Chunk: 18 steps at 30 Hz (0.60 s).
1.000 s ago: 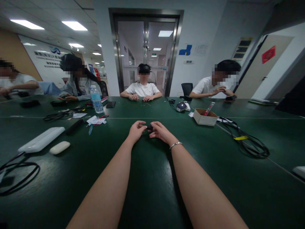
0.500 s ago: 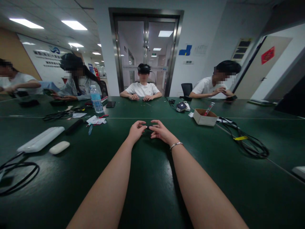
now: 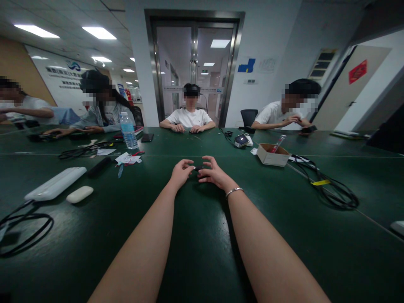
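Both arms are stretching forward over the dark green tabletop [image 3: 202, 252], and the 2 hands are meeting near its middle. The left hand [image 3: 180, 172] is curling its fingers [image 3: 188, 161] inward, with the tips pinching 1 end of a small black object [image 3: 198, 168]. The right hand [image 3: 213, 172] is gripping the other end between thumb and forefinger, while its remaining fingers [image 3: 208, 159] are arching loosely above. The small black object is sitting between the 2 hands, just over the tabletop; it is too small to say what it is, or whether it is touching the surface. A thin silver bracelet [image 3: 234, 191] is circling the right wrist.

To the left, a long white device [image 3: 55, 183] is lying beside a white oval case [image 3: 79, 194], and a black cable loop [image 3: 25, 229] is curling near the edge. Farther back, a water bottle [image 3: 128, 131] is standing upright near some scattered papers [image 3: 128, 159]. To the right, an open cardboard box [image 3: 272, 154] is resting with a red-tipped tube leaning out of it, and a coil of black cables [image 3: 331, 189] with a yellow tag is lying just beyond. 4 other people are sitting along the far side, their hands resting on the tabletop.
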Available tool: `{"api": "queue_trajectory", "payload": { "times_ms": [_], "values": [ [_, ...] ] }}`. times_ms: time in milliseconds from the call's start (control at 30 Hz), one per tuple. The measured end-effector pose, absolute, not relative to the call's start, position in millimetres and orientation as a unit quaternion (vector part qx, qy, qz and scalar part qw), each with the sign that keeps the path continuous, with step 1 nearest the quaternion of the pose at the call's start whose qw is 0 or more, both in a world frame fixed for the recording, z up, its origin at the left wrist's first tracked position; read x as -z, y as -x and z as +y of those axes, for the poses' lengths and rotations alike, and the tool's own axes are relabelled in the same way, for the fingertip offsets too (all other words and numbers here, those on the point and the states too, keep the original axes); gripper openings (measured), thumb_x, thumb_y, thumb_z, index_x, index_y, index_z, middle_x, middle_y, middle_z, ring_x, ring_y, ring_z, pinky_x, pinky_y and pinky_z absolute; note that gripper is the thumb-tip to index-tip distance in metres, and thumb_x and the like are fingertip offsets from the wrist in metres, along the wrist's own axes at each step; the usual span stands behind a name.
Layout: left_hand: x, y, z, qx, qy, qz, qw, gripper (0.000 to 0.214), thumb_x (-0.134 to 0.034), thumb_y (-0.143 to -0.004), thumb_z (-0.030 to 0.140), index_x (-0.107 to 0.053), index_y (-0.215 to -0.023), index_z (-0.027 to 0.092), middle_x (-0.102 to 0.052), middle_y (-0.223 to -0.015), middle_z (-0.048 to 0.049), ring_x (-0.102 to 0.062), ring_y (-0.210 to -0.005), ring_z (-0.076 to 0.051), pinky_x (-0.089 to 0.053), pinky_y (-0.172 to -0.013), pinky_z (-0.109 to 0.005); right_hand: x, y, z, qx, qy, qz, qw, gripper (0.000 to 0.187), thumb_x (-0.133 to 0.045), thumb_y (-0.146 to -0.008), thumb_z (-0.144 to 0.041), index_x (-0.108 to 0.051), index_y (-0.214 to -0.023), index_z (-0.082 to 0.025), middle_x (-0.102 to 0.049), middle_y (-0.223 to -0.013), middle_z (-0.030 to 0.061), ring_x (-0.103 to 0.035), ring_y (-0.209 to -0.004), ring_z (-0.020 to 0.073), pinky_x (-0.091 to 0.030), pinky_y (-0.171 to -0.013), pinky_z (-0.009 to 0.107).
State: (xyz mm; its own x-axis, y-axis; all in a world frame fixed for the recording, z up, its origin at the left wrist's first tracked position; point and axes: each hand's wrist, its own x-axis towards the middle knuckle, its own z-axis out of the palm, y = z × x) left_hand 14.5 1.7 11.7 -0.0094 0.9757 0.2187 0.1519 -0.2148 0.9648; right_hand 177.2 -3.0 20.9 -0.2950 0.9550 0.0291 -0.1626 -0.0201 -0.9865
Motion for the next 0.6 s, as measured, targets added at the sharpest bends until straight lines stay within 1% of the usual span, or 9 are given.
{"api": "queue_trajectory", "payload": {
  "times_ms": [67,100,133,233,267,333,367,467,600],
  "values": [
    [-11.0,-14.4,2.1,-0.518,-0.582,0.483,0.399,0.025,-0.06,-0.071,0.02,-0.06,-0.095,0.015,-0.055,-0.071,-0.0011,-0.053,-0.059,-0.01,-0.04,-0.048,-0.019,-21.3,-177.2,-3.1,-0.624,0.388,-0.517,0.438,0.044,-0.066,-0.075,-0.02,-0.04,-0.109,-0.026,-0.053,-0.097,0.0013,-0.062,-0.055,0.0098,-0.057,-0.049,0.026],
    [-10.6,-14.3,2.4,-0.518,-0.583,0.482,0.4,0.025,-0.06,-0.071,0.02,-0.06,-0.095,0.015,-0.055,-0.07,-0.0009,-0.053,-0.058,-0.01,-0.04,-0.048,-0.019,-21.4,-177.1,-3.2,-0.626,0.389,-0.519,0.432,0.039,-0.065,-0.076,-0.02,-0.041,-0.107,-0.025,-0.054,-0.095,0.0014,-0.061,-0.052,0.0091,-0.056,-0.048,0.025],
    [-10.1,-14.2,2.8,-0.519,-0.583,0.481,0.4,0.025,-0.061,-0.07,0.02,-0.06,-0.095,0.014,-0.055,-0.069,-0.0006,-0.052,-0.058,-0.01,-0.04,-0.048,-0.019,-21.4,-177.1,-3.2,-0.622,0.386,-0.525,0.433,0.039,-0.064,-0.076,-0.018,-0.042,-0.106,-0.024,-0.054,-0.094,0.001,-0.06,-0.051,0.0085,-0.056,-0.047,0.024],
    [-8.6,-13.8,4.0,-0.52,-0.586,0.479,0.396,0.025,-0.061,-0.07,0.02,-0.061,-0.095,0.014,-0.055,-0.069,-0.0005,-0.052,-0.057,-0.01,-0.041,-0.049,-0.019,-21.3,-177.1,-3.1,-0.61,0.374,-0.533,0.451,0.05,-0.067,-0.07,-0.01,-0.04,-0.108,-0.027,-0.053,-0.096,-0.0009,-0.062,-0.055,0.0096,-0.057,-0.051,0.026],
    [-8.1,-13.6,4.4,-0.52,-0.587,0.478,0.395,0.025,-0.061,-0.07,0.021,-0.061,-0.095,0.014,-0.055,-0.069,-0.0006,-0.052,-0.057,-0.01,-0.041,-0.049,-0.02,-21.2,-177.0,-3.0,-0.616,0.377,-0.527,0.448,0.049,-0.067,-0.071,-0.012,-0.039,-0.108,-0.027,-0.054,-0.094,-0.001,-0.063,-0.055,0.0102,-0.057,-0.051,0.026],
    [-7.4,-13.5,5.2,-0.521,-0.587,0.476,0.397,0.025,-0.061,-0.07,0.021,-0.061,-0.095,0.014,-0.055,-0.069,-0.0005,-0.052,-0.057,-0.01,-0.041,-0.049,-0.02,-21.1,-176.7,-2.6,-0.627,0.388,-0.52,0.43,0.04,-0.064,-0.075,-0.017,-0.039,-0.106,-0.025,-0.054,-0.087,-0.0012,-0.062,-0.053,0.0102,-0.056,-0.049,0.024],
    [-7.1,-13.4,5.6,-0.522,-0.586,0.475,0.398,0.025,-0.061,-0.07,0.021,-0.061,-0.094,0.014,-0.055,-0.069,-0.0003,-0.052,-0.057,-0.01,-0.041,-0.049,-0.02,-21.0,-176.4,-2.4,-0.625,0.39,-0.523,0.428,0.038,-0.062,-0.076,-0.016,-0.039,-0.105,-0.024,-0.054,-0.086,-0.0017,-0.061,-0.051,0.0095,-0.055,-0.048,0.024],
    [-6.5,-13.4,6.5,-0.523,-0.584,0.473,0.402,0.025,-0.062,-0.069,0.021,-0.061,-0.093,0.015,-0.055,-0.068,0.0004,-0.052,-0.056,-0.01,-0.04,-0.049,-0.02,-21.3,-175.5,-2.2,-0.607,0.387,-0.533,0.445,0.043,-0.062,-0.072,-0.01,-0.038,-0.103,-0.026,-0.053,-0.088,-0.004,-0.061,-0.052,0.0085,-0.057,-0.049,0.025],
    [-5.4,-13.1,7.4,-0.518,-0.591,0.473,0.397,0.026,-0.062,-0.069,0.022,-0.062,-0.094,0.015,-0.055,-0.067,0.0001,-0.053,-0.057,-0.01,-0.04,-0.049,-0.02,-20.7,-175.1,-1.8,-0.616,0.393,-0.523,0.439,0.037,-0.06,-0.076,-0.012,-0.038,-0.102,-0.025,-0.052,-0.083,-0.0045,-0.06,-0.05,0.0085,-0.058,-0.049,0.026]
  ]
}}
